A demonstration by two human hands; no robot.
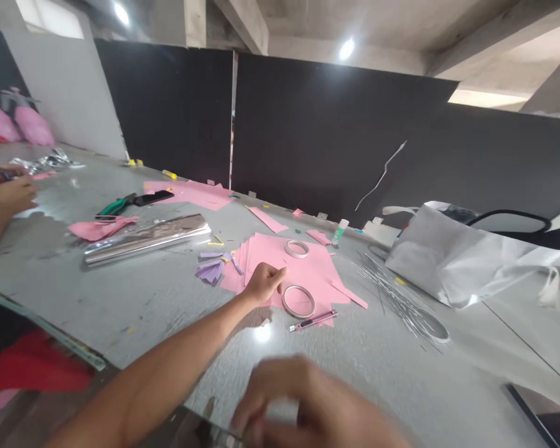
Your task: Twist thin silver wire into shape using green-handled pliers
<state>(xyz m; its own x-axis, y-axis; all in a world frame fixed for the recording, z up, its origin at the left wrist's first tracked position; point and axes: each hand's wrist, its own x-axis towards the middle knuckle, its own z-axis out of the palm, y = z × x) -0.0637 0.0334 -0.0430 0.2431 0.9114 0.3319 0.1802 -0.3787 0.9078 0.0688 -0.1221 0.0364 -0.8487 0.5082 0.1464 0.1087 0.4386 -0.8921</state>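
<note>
Over the left part of a stack of pink paper (pixel 315 270), my left hand (pixel 264 283) is closed, thumb against the curled fingers. What it pinches, if anything, is hidden. A roll of tape (pixel 298 302) lies on the paper just right of these fingers, and a second tape roll (pixel 297 248) rests farther back. Close by is a utility knife (pixel 313 320), lying along the paper's front edge. My right hand (pixel 308 398) is raised near the camera at the bottom, smeared by motion with its fingers bent; whether it holds anything does not show.
Left are purple paper strips (pixel 211 269), a silver foil roll (pixel 149 239) and green-handled pliers (pixel 116 206). Right are thin wires (pixel 408 298), a glue stick (pixel 340 231), a white bag (pixel 462 255) and a phone (pixel 546 414). Another person's hand (pixel 9 193) is at far left.
</note>
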